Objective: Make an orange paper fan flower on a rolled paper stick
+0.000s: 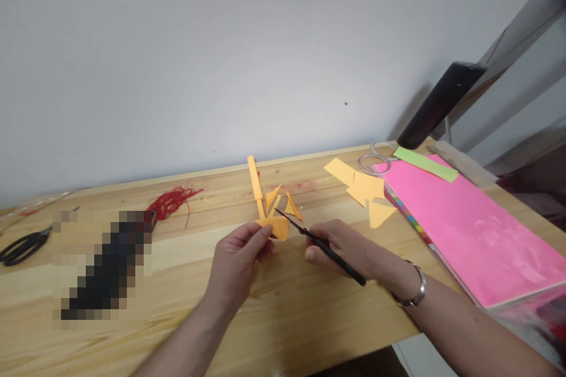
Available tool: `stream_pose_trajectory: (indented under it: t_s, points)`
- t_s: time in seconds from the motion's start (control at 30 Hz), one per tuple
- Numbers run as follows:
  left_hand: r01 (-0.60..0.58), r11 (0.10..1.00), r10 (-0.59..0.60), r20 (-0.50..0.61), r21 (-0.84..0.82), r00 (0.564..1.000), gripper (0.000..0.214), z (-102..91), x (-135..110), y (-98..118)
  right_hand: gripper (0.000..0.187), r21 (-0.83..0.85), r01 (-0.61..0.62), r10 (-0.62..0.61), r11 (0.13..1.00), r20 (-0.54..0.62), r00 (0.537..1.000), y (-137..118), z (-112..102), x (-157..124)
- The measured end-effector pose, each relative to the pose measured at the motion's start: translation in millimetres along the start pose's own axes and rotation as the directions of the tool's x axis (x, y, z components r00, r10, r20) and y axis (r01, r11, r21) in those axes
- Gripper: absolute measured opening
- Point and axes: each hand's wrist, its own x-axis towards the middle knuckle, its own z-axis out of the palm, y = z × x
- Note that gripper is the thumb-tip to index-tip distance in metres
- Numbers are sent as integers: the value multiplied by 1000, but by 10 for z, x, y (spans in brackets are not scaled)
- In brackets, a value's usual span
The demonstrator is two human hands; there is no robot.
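My left hand (241, 259) pinches a small folded piece of orange paper (276, 226) just above the wooden table (283, 312). My right hand (347, 250) grips a thin black-handled cutting tool (322, 245), whose tip touches the folded paper's right edge. Small orange paper offcuts (287, 203) lie just behind the folded piece. An orange rolled paper tube (255, 185) lies beside them. A metal bracelet sits on my right wrist.
Larger orange scraps (365, 188) lie right of centre. A pink paper stack (469, 230) with a green strip (425, 164) and silver scissors (375, 156) fills the right side. Red thread (172, 200) and black scissors (24, 245) lie at left. A black lamp head (442, 103) leans over the back right.
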Motion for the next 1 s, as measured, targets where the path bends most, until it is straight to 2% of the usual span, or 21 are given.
stream_pose_trajectory:
  t_s: [0.4,1.0]
  points:
    - [-1,1000,1,-3,15,1000,18,8,3,1,39,24,-26,26,999,22,999,-13,-20,-8]
    - [0,999,0,6,46,1000,19,14,-3,16,38,77,-37,35,996,15,999,-29,-17,-11]
